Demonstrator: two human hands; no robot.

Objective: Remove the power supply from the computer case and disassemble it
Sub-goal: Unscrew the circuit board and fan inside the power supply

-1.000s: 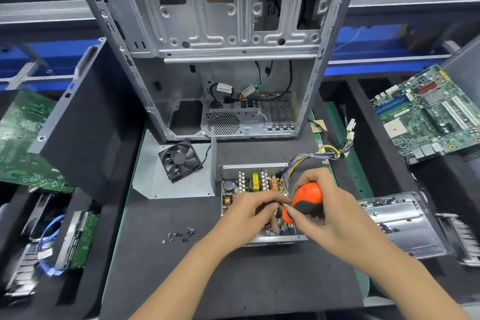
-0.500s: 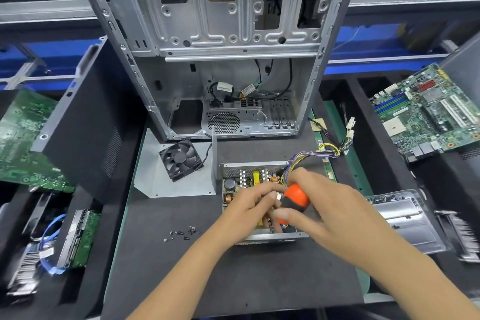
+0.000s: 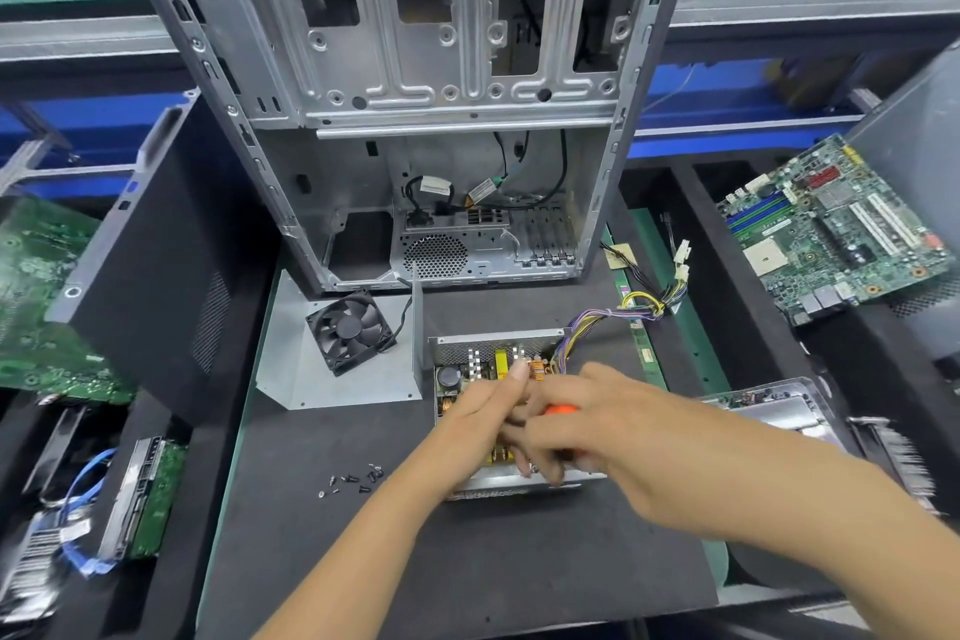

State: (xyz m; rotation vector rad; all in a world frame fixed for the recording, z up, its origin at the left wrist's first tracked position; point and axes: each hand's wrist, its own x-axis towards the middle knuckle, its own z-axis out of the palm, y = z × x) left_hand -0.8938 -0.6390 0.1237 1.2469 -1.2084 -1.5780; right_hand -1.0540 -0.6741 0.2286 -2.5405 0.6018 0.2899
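With the supply [image 3: 498,379] already lying out of the case [image 3: 415,120] on the mat [image 3: 467,561], lid off and board bared, the disassembly step is under way: both hands are working over its 5 o'clock corner. The right hand [image 3: 623,437] is curling around an orange-handled screwdriver [image 3: 560,410], whose tip is hidden beneath the fingers, so it probably is seated on a board screw, though the blur leaves that uncertain. The left hand [image 3: 483,426] is lying over the board with its fingers bent down towards the same spot and its thumb lifting at 12 o'clock; whether it is pinching anything I cannot tell. The wire bundle [image 3: 613,317] is trailing off towards 2 o'clock, and loose screws [image 3: 353,481] are lying on the mat at 8 o'clock from the supply. Judging by this, the next move is calling for steady downward pressure while the driver is turning, the left hand bracing the housing.
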